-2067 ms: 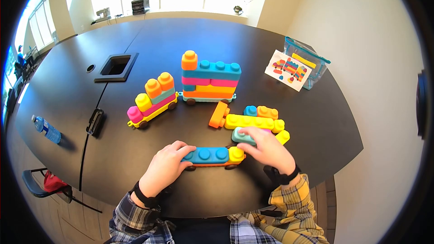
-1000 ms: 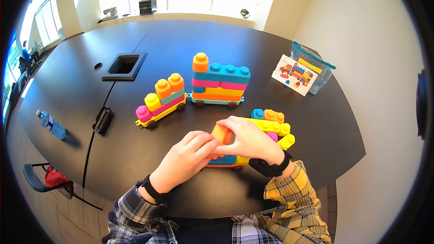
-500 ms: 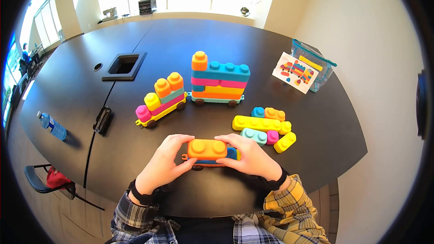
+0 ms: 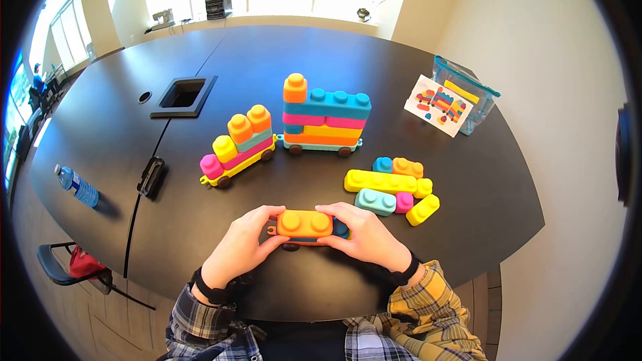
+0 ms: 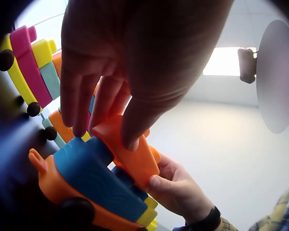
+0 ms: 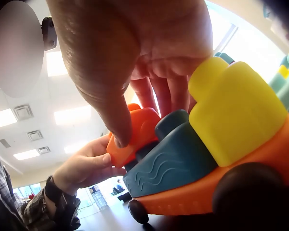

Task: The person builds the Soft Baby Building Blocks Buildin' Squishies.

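Both hands pinch an orange two-stud block (image 4: 305, 223) by its ends. My left hand (image 4: 242, 241) has its left end, my right hand (image 4: 370, 235) its right end. Beneath it is a blue block (image 5: 94, 173) on an orange wheeled base (image 5: 55, 185). In the left wrist view the orange block is tilted over the blue studs, with a gap under part of it. A yellow block (image 6: 238, 113) stands at the other end of the base, in the right wrist view; in the head view my right hand hides it.
A stacked yellow car (image 4: 235, 160) and a taller teal car (image 4: 321, 140) stand behind. Several loose blocks, among them a long yellow one (image 4: 380, 181), lie to the right. A picture card (image 4: 438, 105) leans on a clear bag (image 4: 480, 103). A bottle (image 4: 77, 186) stands left.
The orange block came from beside the loose blocks into both hands and over the blue block. Over the last half second it has moved slightly left and down.
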Available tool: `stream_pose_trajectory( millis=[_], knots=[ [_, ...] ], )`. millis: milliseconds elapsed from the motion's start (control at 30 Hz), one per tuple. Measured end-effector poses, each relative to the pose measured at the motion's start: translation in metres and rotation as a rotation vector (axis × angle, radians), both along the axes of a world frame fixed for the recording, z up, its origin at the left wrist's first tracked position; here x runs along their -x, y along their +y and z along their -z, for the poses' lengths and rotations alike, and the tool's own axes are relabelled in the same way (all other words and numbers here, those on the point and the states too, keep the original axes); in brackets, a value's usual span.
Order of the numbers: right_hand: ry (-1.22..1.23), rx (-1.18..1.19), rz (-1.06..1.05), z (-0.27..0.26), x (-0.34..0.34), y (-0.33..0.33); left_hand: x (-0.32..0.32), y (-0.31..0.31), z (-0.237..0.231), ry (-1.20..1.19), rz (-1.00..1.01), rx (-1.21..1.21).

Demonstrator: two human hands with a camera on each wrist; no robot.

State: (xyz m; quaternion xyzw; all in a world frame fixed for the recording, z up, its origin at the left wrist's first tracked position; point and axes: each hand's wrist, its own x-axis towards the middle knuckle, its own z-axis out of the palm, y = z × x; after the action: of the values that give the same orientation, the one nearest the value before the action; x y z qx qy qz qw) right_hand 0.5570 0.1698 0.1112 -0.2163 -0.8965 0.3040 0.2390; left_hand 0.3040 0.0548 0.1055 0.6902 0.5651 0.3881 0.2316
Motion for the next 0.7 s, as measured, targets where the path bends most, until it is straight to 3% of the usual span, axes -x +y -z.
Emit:
stream_pose_trajectory(
  millis=[133,700],
  knots=[
    [0.022,-0.026,0.005,0.0042,0.0018,0.0009,-0.0048,-0.0014,-0.0075,-0.117,-0.007,0.029],
    [-0.02,-0.054,-0.025,0.007,0.0031,0.0037,-0.0001,0.0027,0.0023,-0.075,0.014,0.044]
  ],
)
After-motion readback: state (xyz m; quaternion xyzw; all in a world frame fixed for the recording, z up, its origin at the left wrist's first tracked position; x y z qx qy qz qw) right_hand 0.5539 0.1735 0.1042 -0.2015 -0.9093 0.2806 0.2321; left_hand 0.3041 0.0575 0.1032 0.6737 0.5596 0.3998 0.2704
